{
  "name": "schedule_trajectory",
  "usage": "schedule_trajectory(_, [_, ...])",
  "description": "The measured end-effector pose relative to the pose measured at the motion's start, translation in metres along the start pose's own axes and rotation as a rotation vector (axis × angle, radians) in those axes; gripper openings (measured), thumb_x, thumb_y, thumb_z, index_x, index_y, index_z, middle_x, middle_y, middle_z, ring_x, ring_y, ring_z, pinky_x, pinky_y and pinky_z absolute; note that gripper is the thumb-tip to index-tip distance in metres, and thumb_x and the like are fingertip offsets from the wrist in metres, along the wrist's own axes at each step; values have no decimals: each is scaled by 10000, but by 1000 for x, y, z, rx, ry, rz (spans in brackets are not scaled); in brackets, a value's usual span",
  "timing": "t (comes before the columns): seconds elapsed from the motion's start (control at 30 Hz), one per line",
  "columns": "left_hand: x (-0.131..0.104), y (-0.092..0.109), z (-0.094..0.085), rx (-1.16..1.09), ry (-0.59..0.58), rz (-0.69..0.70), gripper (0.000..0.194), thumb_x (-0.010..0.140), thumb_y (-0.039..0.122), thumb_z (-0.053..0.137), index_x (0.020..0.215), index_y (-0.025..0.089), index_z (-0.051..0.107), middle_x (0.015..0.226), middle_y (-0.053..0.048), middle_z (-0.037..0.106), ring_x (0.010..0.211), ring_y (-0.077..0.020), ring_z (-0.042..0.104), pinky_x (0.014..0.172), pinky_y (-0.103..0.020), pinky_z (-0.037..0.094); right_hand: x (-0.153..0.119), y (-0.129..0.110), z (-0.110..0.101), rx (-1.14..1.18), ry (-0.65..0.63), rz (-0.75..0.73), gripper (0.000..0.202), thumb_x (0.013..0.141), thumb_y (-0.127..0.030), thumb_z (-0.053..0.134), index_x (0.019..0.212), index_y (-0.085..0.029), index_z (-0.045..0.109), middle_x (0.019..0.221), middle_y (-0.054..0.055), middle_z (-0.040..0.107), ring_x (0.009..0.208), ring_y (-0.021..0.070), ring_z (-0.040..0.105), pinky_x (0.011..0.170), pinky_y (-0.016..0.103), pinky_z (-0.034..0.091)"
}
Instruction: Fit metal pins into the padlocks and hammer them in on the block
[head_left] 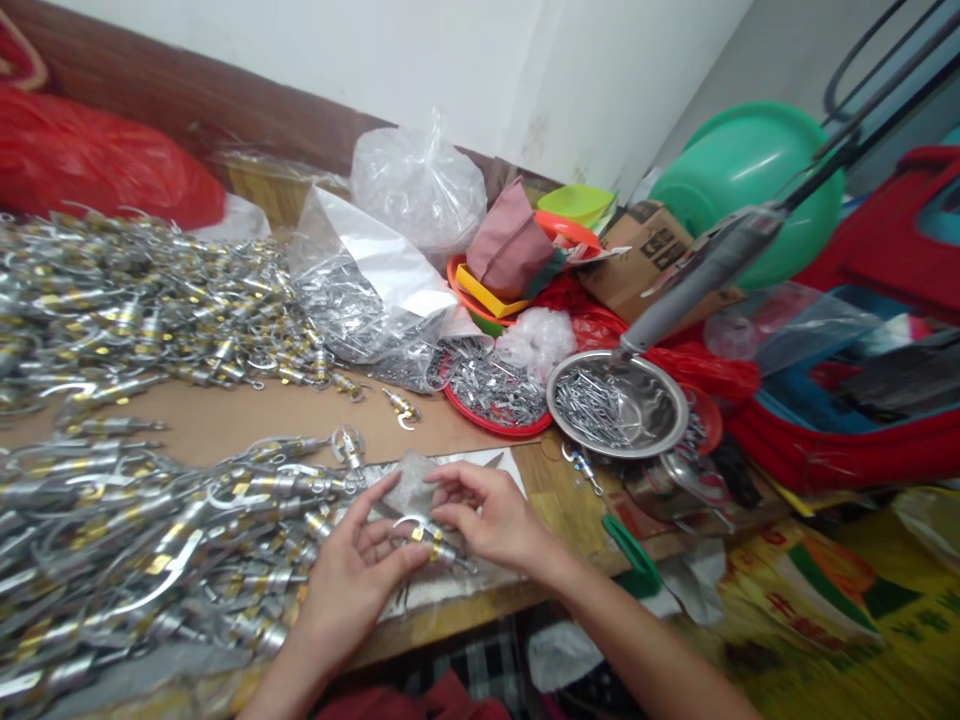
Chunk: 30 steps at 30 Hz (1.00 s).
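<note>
At the front of the bench, my left hand has its thumb and fingers on a small hooked metal fitting with brass-coloured parts and a curved silver hook. Just right of it, my right hand has thumb and fingertips pinched together close above the fitting; what is between them is too small to make out. Behind the fingers stands a greyish, translucent block. Beneath both hands lies a pale sheet. Many similar fittings are heaped beside my left hand.
Another large heap of fittings lies at the back left. A plastic bag of metal parts, a red tray of small pieces and a steel bowl of pins stand behind my hands. A grey-handled bar slants over the bowl.
</note>
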<state>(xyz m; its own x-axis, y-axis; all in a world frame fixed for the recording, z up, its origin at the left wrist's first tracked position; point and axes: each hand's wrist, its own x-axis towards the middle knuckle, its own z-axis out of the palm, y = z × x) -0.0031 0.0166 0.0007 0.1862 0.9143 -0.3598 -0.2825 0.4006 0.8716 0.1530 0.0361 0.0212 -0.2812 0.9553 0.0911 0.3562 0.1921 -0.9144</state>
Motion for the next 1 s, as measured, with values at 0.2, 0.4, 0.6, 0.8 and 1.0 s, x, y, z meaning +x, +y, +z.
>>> schedule_trajectory(0.2, [1,-1,1,-26,-7,6,829,535,184,748,1250,177,328,628,32,635,618,-122,603,620,-230,494,-11,-6,-4,-501,31,-184,290,731,-75,514,984,-191,598,852,50,642,786,168,573,746,293,433])
schedule_trajectory(0.4, [0,-2,0,-21,-29,10,827,546,178,743,1255,176,317,642,19,650,641,-131,618,636,-231,489,-13,-12,11,-123,151,110,205,656,-95,596,842,-180,611,624,-28,599,575,104,556,541,185,421])
schedule_trajectory(0.6, [0,-1,0,-11,-21,14,843,530,177,750,1254,166,318,639,11,661,616,-124,615,607,-210,482,-7,-12,17,-245,149,29,187,606,-25,557,579,-173,669,570,-15,573,563,95,523,527,183,376])
schedule_trajectory(0.8, [1,-1,0,7,-11,17,836,536,196,749,1257,178,326,647,11,663,626,-130,621,625,-228,492,3,-8,9,-192,84,133,161,574,-51,593,574,-182,688,545,-26,601,530,90,535,514,174,381])
schedule_trajectory(1.0, [0,-1,1,31,20,26,839,518,223,761,1250,180,354,624,27,653,594,-128,618,589,-216,497,-4,-9,17,-243,150,15,162,621,-69,594,600,-192,697,538,-18,587,525,99,525,516,197,388])
